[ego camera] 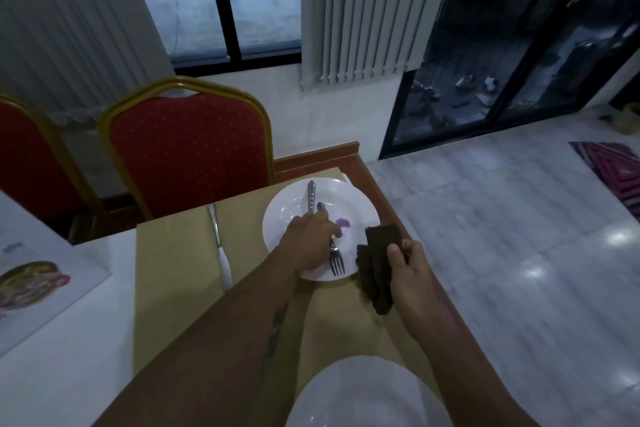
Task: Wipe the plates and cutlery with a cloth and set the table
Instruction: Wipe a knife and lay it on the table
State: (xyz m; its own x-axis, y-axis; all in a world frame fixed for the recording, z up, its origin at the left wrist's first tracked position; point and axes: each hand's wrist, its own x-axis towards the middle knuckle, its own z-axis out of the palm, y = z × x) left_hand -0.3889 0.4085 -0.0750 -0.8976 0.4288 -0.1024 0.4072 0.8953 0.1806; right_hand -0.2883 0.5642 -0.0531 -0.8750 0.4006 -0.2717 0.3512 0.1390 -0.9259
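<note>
Reaching out over the far white plate (360, 204), the left hand (311, 239) had its fingers curled round a fork (337, 263). The fork's prongs pointed back toward the person, and its handle stuck out past the knuckles. A small dark tip (321, 206) peeked out next to the handle, too blurry to tell what it was. Just to the right, the right hand (408, 267) gripped a dark cloth (375, 281) at the plate's edge, thumb on top. The two hands were near each other but not touching. A knife (220, 246) lay on the tan mat (173, 288) to the left of the left hand. Another white plate (363, 392) sat under the arms, close to the person. A red chair (187, 149) stood beyond the hands.
</note>
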